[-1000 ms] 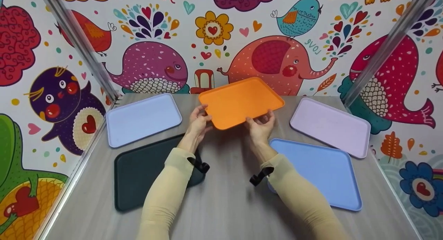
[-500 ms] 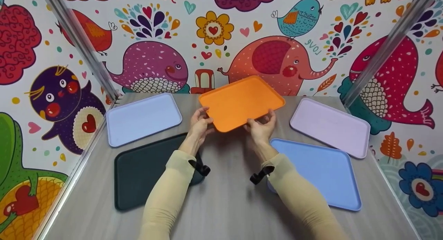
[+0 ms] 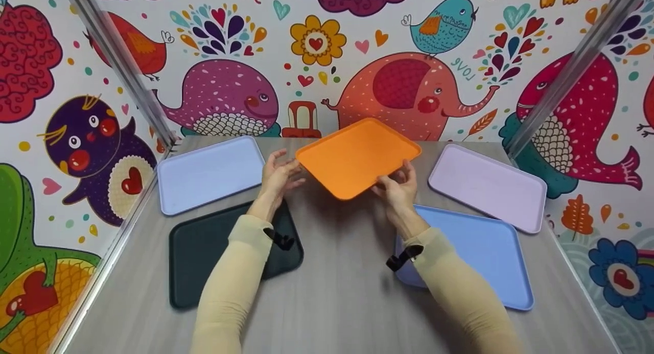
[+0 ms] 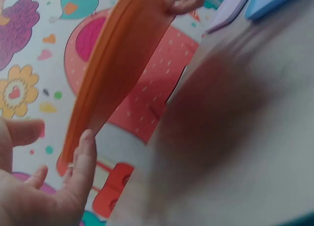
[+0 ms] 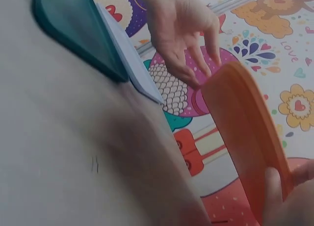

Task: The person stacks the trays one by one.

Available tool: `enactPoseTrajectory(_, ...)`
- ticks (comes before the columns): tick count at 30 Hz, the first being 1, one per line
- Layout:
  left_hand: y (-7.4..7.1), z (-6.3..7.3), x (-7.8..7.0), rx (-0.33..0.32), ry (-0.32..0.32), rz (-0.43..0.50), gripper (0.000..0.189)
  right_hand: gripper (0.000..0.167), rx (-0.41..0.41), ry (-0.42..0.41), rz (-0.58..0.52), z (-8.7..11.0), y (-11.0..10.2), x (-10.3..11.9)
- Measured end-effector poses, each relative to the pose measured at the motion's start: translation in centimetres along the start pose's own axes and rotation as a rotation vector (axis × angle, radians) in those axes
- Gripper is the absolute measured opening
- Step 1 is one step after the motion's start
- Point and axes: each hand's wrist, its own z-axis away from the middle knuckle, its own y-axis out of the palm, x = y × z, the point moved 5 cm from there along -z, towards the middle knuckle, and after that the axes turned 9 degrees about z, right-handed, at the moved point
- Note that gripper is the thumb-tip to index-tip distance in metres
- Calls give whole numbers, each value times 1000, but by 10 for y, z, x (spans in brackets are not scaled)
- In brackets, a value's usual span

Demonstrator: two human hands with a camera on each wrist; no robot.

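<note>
An orange tray point(image 3: 360, 160) is held up above the back of the table, its near corner pointing toward me. My right hand point(image 3: 398, 190) pinches its near right edge, thumb on top and fingers beneath. At the tray's left corner is my left hand point(image 3: 278, 178), its fingers spread. In the left wrist view, the left hand's fingers point(image 4: 84, 160) reach under the orange tray point(image 4: 110, 74) while the thumb stands away from it. The right wrist view has the right hand point(image 5: 289, 201) gripping the orange tray point(image 5: 245, 133) from below.
A pale lavender-blue tray point(image 3: 209, 175) and a dark green tray point(image 3: 214, 257) lie on the left of the grey table point(image 3: 337, 292). On the right lie a pale lilac tray point(image 3: 485, 185) and a larger blue tray point(image 3: 475, 257). Patterned walls point(image 3: 317, 88) close off the back and sides.
The left hand has loosened its grip and moved left from the tray's edge, fingers spreading. My right hand has shifted slightly right, and the orange tray has turned, its near corner moving right.
</note>
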Motion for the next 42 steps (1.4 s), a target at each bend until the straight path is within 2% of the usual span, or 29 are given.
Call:
enactPoseTrajectory(4,-8,-12,-16,48,-75,-58,60,95,67,11,20,-4,-14,6)
enactPoseTrajectory(11,-5,-26,-33,294,-204,-160,57,88,229,26,81,-8,-29,19)
enactPoseTrajectory(16,2,-29,-41,425,-227,-185,58,88,333,10,85,-8,-30,27)
enactPoseTrajectory(19,10,-30,-42,479,-231,-179,61,88,371,6,79,-10,-31,31)
enactPoseTrajectory(26,18,-28,-37,531,-229,-187,68,84,442,6,116,-15,-33,34)
enactPoseTrajectory(34,19,-24,-33,580,-222,-175,70,85,491,17,157,-27,-32,40)
enactPoseTrajectory(39,18,-23,-29,547,-204,-184,73,85,524,16,170,-40,-27,43)
enactPoseTrajectory(42,17,-23,-25,513,-190,-205,74,82,532,18,216,-49,-25,43)
